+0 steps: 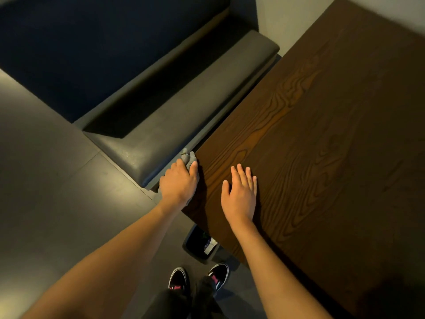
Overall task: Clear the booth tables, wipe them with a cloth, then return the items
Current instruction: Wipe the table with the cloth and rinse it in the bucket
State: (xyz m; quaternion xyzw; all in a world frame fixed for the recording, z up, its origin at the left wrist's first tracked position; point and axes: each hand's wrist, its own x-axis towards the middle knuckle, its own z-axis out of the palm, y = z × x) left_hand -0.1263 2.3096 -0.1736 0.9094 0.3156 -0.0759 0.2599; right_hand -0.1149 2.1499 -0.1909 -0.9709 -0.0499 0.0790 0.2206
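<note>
A dark wood-grain booth table (322,134) fills the right side of the view, and its top is bare. My left hand (178,184) grips a grey cloth (189,157) at the table's near left corner, over the edge. The cloth sticks out beyond my fingers. My right hand (240,192) lies flat on the tabletop with straight fingers, a little to the right of the left hand.
A grey padded booth bench (184,95) runs along the table's left side, with a dark blue backrest (80,49) behind it. A small black bin (199,244) with items inside stands on the grey floor under the table's near edge, just ahead of my shoes (197,276).
</note>
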